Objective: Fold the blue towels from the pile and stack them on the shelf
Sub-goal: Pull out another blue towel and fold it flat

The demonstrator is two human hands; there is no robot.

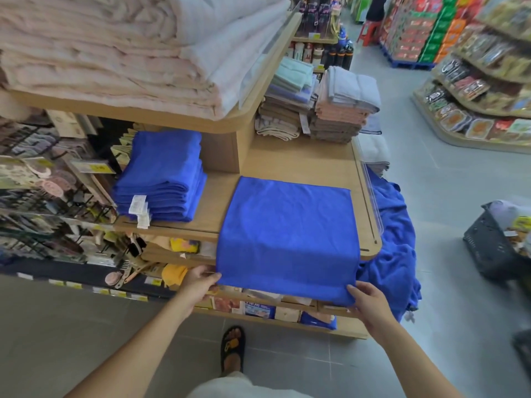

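A blue towel point(287, 237) lies spread flat on the wooden shelf point(298, 162), its near edge hanging over the front. My left hand point(198, 280) pinches the towel's near left corner. My right hand point(366, 297) grips the near right corner. A stack of folded blue towels point(163, 179) with white tags sits to the left on the same shelf. A loose pile of blue towels point(393, 254) is heaped off the shelf's right end.
Pink and white quilts point(115, 53) fill the upper shelf. Stacks of folded grey, pink and brown towels point(336, 110) stand at the back of the shelf. A dark basket point(494, 248) sits on the floor at right. My sandalled foot point(232, 349) is below.
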